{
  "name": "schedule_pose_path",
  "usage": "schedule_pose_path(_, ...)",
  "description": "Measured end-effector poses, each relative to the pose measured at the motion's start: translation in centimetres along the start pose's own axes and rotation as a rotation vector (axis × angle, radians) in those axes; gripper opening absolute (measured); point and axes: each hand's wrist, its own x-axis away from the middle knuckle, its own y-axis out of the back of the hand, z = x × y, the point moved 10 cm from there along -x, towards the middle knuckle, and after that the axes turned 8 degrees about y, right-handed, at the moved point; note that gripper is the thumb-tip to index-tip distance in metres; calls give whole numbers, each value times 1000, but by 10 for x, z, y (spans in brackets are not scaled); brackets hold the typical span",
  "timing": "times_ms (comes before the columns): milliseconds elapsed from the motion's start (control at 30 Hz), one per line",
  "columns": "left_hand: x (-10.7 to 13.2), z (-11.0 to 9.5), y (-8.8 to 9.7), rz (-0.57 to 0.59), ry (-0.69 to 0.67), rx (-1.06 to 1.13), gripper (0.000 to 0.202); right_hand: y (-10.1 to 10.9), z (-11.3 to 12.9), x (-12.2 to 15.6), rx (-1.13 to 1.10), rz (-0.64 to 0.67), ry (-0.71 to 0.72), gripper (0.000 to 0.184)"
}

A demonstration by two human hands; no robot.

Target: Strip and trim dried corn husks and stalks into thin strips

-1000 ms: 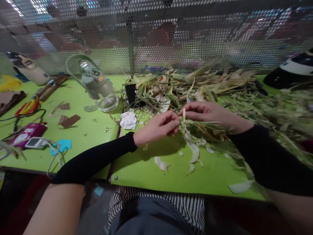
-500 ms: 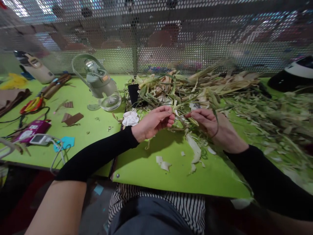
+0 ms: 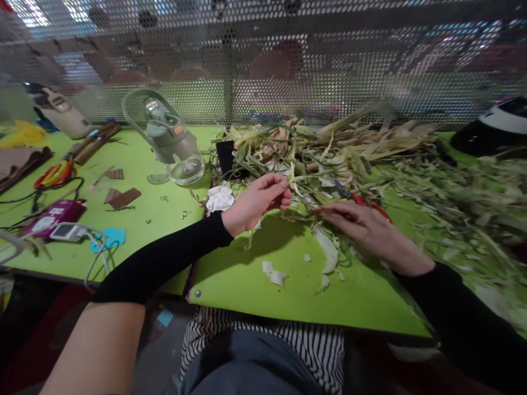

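A big heap of green and dried leaf husks [image 3: 349, 153] covers the back and right of the green table [image 3: 255, 274]. My left hand [image 3: 255, 204] is closed, pinching a thin leaf strip [image 3: 291, 185] at the heap's near edge. My right hand [image 3: 362, 227] lies low over the table with its fingers stretched out to the left and nothing in them; it is slightly blurred. Red-handled scissors [image 3: 368, 202] lie among the husks just behind its knuckles. Pale husk scraps [image 3: 327, 252] lie in front of both hands.
A small desk fan [image 3: 167, 140], a crumpled white tissue [image 3: 219, 197] and a black object [image 3: 225, 158] sit left of the heap. Further left are other scissors [image 3: 53, 173], a pink device [image 3: 53, 214] and cables. A perforated metal screen [image 3: 263, 71] closes the back.
My right hand has let go of the husk bundle and dropped to the table, fingers spread, uncovering the red scissors. My left hand has kept its pinch and barely moved.
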Motion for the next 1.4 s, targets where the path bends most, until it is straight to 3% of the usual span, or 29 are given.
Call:
schedule_pose_path(67,-1,2,-2,2,-20,-77,21,-7,11,-4,2,-1,41,48)
schedule_pose_path(200,-2,11,-5,-2,-3,-189,19,-3,37,-15,-45,-230,167,36)
schedule_pose_path(267,-1,11,-8,1,-3,-204,19,-8,43,-20,-124,-274,182,24)
schedule_pose_path(500,4,-11,-6,-57,-184,-371,16,-46,43,-17,-681,-314,-79,34)
schedule_pose_path(600,9,-28,-4,-148,-379,-664,11,-71,48,-12,-969,-295,-223,41)
schedule_pose_path(700,16,-41,-8,-251,-556,-1054,9,-84,56,-10,-1031,-263,-272,39)
schedule_pose_path(800,17,-40,-15,-292,-569,-1426,9,-76,61,-12,-853,-225,-223,34)
schedule_pose_path(900,16,-34,-22,-271,-515,-1710,22,-38,73,-18,-301,-222,-26,30)
schedule_pose_path(1000,23,-31,-35,-173,-569,-1898,29,-2,96,-22,229,-257,198,26)
schedule_pose_path(1067,28,-27,-43,-62,-621,-1964,31,8,105,-26,400,-205,279,30)
schedule_pose_path(1167,34,-25,-46,114,-625,-1909,29,11,108,-35,422,-45,326,31)
schedule_pose_path(1233,39,-26,-48,269,-586,-1688,19,10,103,-40,262,104,320,30)
schedule_pose_path(1333,48,-27,-54,523,-412,-1082,9,5,90,-40,-151,321,239,36)
schedule_pose_path(1400,45,-28,-52,530,-255,-628,11,2,79,-38,-398,336,143,46)
